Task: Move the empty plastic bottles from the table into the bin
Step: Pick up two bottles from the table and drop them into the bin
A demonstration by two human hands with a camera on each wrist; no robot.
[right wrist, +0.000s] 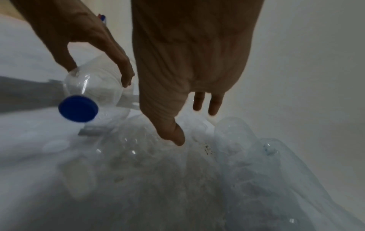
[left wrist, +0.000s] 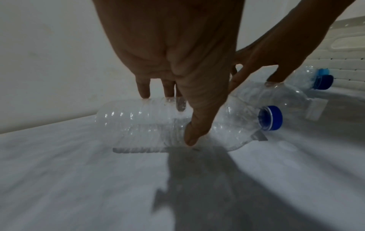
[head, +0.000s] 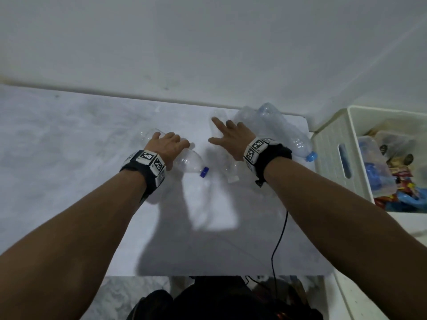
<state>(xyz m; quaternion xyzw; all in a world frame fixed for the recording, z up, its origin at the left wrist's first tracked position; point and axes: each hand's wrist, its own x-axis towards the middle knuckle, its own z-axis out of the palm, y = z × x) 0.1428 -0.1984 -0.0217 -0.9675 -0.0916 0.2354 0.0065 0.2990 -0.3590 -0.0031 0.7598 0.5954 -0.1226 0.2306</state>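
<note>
Several clear empty bottles lie on the pale marble table point(head: 69, 146). My left hand point(head: 169, 140) grips the ribbed bottle with the dark blue cap point(head: 189, 161), thumb on its near side and fingers over its far side, as the left wrist view shows for this hand point(left wrist: 173, 118) and bottle point(left wrist: 138, 121). My right hand point(head: 227, 135) hovers with fingers spread over a white-capped bottle point(head: 231, 174); its thumb point(right wrist: 177, 137) touches the plastic. Two larger bottles point(head: 277, 125) lie by the wall, one with a light blue cap point(head: 310, 155).
A white plastic bin point(head: 328, 146) stands just past the table's right edge, holding bottles and coloured wrappers. A wall runs close behind the table. A black cable point(head: 277, 239) hangs from my right wrist across the front edge.
</note>
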